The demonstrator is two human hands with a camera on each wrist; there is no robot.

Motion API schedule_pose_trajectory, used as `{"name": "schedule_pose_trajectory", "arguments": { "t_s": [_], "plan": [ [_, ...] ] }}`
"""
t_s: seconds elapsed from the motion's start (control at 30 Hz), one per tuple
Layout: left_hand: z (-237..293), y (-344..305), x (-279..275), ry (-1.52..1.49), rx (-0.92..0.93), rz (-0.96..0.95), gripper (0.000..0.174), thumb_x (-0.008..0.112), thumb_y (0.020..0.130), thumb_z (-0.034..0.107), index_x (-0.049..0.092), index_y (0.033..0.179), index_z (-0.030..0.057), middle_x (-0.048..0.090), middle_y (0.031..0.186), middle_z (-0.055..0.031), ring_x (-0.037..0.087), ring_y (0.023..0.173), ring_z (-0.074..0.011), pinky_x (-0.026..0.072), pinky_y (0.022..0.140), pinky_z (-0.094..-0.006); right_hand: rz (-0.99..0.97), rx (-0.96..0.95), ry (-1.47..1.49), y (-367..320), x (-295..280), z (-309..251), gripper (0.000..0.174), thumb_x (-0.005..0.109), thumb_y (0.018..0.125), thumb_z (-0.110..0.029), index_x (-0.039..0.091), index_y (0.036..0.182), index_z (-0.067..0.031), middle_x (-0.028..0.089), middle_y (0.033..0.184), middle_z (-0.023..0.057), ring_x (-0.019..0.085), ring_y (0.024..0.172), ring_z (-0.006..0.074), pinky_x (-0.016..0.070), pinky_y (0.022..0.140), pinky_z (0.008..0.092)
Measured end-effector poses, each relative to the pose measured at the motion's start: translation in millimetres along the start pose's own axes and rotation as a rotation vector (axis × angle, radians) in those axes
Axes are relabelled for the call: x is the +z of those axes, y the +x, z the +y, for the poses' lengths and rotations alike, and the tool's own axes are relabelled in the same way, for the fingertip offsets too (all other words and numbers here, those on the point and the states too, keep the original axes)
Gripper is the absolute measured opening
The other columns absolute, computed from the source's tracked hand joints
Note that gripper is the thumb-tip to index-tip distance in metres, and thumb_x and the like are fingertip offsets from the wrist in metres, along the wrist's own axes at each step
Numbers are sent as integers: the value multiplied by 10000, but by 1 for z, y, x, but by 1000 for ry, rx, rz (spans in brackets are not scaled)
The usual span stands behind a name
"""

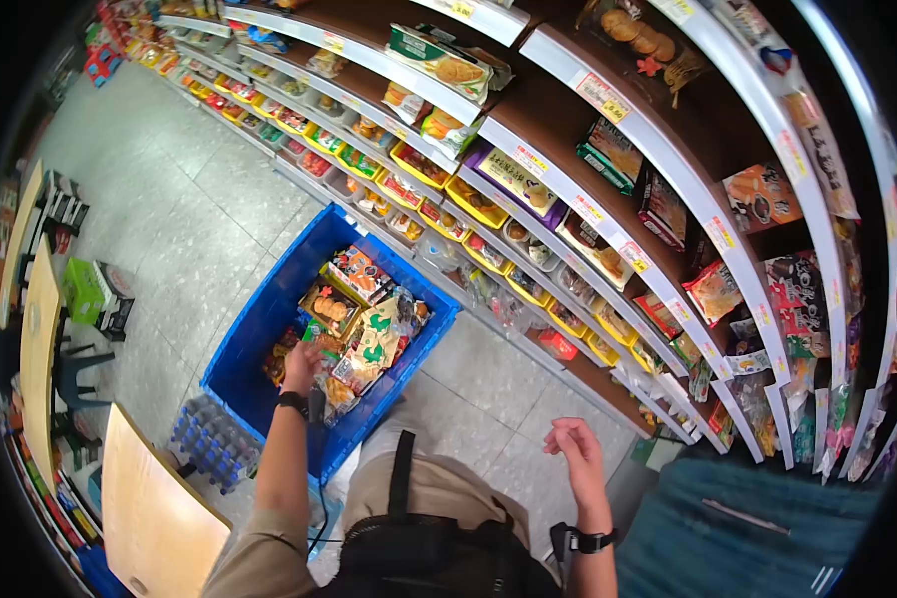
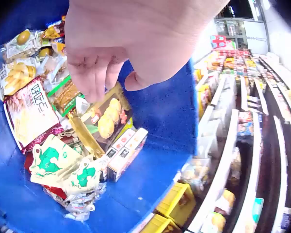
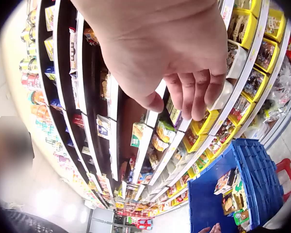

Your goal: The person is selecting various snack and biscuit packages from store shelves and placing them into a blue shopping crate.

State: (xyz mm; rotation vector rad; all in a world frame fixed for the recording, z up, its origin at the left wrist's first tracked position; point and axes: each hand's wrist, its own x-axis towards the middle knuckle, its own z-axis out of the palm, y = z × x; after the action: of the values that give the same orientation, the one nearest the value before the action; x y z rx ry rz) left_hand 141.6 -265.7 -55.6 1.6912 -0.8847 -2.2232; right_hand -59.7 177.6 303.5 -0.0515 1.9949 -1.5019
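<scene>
My left hand [image 1: 302,367] reaches down into a blue plastic crate [image 1: 259,289] of packaged snacks. In the left wrist view its loosely bent fingers hang over a green-edged packet [image 2: 65,94] and a gold box with round cookies [image 2: 106,124], thumb apart from the fingers and nothing gripped between them. Beside the cookie box lies a small white-and-red box [image 2: 126,153]. Cream packs with green prints [image 2: 51,160] and a white-and-maroon pack [image 2: 33,109] fill the rest. My right hand [image 1: 578,453] hangs empty in the air near my body, fingers relaxed, with shelves behind it in the right wrist view.
Tall snack shelves [image 1: 608,219] line the right side, with yellow bins [image 1: 478,202] low down. Left of the crate stand shrink-wrapped bottles [image 1: 209,444] and a wooden tabletop [image 1: 154,503]. A green carton [image 1: 90,289] is farther off. A dark teal surface [image 1: 747,528] lies at lower right.
</scene>
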Motion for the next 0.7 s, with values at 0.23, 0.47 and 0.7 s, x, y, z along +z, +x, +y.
{"name": "schedule_pose_trajectory", "arguments": {
  "t_s": [0.23,0.47,0.7],
  "plan": [
    [-3,-204,-70,-213,183,45,261,485,953,302,590,1059,88,628,830,11,576,694,-98,441,610,-233,115,-146,162,-50,20,57,154,440,850,-9,588,879,-40,627,779,47,514,577,84,396,551,223],
    [-23,-294,-169,-176,197,122,261,537,912,296,612,1021,70,610,848,11,558,716,-93,423,599,-218,-60,-199,132,-69,63,114,187,412,851,14,577,806,-62,567,697,-7,445,558,45,339,501,199],
    [17,-289,-216,-183,243,136,172,507,920,256,589,942,107,557,716,49,504,605,-81,378,540,-216,-70,-233,131,-82,109,86,201,404,849,36,575,789,-50,561,695,-11,442,590,39,345,536,198]
  ]
}}
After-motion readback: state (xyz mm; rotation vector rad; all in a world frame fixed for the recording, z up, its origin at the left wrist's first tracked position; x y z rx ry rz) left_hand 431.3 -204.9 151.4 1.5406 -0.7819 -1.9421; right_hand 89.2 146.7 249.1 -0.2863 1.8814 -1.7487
